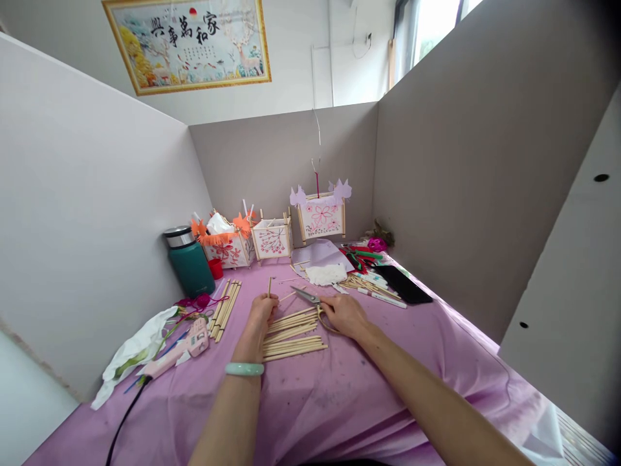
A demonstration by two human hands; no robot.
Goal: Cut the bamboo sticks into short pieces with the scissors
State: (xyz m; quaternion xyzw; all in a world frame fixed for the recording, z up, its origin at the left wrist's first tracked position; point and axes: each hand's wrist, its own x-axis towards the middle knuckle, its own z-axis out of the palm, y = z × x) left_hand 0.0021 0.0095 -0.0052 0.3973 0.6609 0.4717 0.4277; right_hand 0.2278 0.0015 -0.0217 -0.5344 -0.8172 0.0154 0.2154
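My left hand [262,312] is closed around a thin wooden stick [270,286], whose end points up past the fingers. In my right hand [343,313] is a pair of scissors [306,296], its blades aimed left toward the stick. The scissors' handle loop shows below my fingers. Between and just below my hands lie several wooden sticks [295,347] in rows on the purple cloth [334,401]. Farther left is a bundle of sticks [226,312] with dark bands across it.
A pink glue gun [172,359] with a black cord lies left, near a green bottle [189,262]. Paper lanterns [272,241] stand at the back; one lantern [321,219] hangs from a wire. Markers [382,298] and a black phone-like slab [403,283] lie right. Grey partitions [485,162] enclose the table.
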